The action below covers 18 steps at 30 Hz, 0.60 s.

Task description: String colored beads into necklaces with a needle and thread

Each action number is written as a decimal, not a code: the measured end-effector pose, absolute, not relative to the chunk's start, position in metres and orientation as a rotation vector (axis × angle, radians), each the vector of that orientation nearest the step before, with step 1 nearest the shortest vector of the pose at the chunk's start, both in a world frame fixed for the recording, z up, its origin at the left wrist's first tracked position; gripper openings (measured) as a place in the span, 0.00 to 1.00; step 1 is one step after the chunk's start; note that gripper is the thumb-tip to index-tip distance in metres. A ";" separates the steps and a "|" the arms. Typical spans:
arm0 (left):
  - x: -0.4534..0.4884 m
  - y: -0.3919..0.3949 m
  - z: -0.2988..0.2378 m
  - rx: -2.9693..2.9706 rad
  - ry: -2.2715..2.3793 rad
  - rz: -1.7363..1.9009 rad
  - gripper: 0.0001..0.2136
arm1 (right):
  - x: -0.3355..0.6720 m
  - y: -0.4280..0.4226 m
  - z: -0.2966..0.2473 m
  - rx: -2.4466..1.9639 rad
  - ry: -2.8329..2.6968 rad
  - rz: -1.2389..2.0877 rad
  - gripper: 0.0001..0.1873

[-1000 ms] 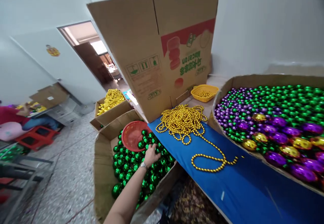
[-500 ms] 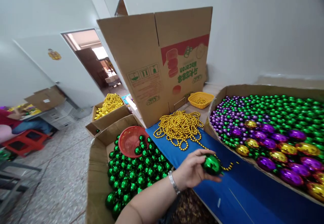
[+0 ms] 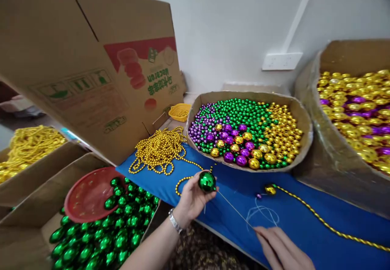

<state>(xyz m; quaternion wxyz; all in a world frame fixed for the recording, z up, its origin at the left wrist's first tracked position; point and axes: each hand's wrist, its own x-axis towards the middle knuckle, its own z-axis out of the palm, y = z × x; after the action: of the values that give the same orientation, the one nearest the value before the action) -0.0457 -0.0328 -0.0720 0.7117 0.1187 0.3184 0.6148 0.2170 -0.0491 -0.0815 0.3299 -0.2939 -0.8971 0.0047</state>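
Note:
My left hand (image 3: pixel 192 203) is closed round a shiny green ball (image 3: pixel 207 181), held over the front edge of the blue tabletop. A thin straight strand (image 3: pixel 233 207) runs from the ball to my right hand (image 3: pixel 282 247), whose fingertips pinch it; whether it is taut thread or a long needle I cannot tell. Loops of pale thread (image 3: pixel 263 214) lie between the hands. Just beyond them are a small purple bead (image 3: pixel 258 196) and a gold ball (image 3: pixel 269 189) at the end of a gold bead string (image 3: pixel 323 221). A heap of gold bead strings (image 3: pixel 160 150) lies behind my left hand.
A cardboard bin of green, purple and gold beads (image 3: pixel 306 148) stands behind the table. At left, a box of green balls (image 3: pixel 100 241) holds a red bowl (image 3: pixel 82 197). A tall carton (image 3: pixel 91 70), a yellow basket (image 3: pixel 179 112) and a box of gold beads (image 3: pixel 338 140) stand around.
The view has swung to the right. My left hand still holds the green ball. My right hand has come into view, pinching the strand that stretches from the ball.

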 end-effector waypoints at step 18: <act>-0.037 -0.034 -0.072 0.293 0.752 1.352 0.16 | 0.218 -0.059 -0.098 -0.960 -2.231 0.306 0.13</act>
<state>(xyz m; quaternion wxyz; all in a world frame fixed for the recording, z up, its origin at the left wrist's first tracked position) -0.0369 -0.0344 -0.0716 0.7058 0.1319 0.3385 0.6082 0.2183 -0.0589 -0.0981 0.3399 -0.3690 -0.8570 0.1174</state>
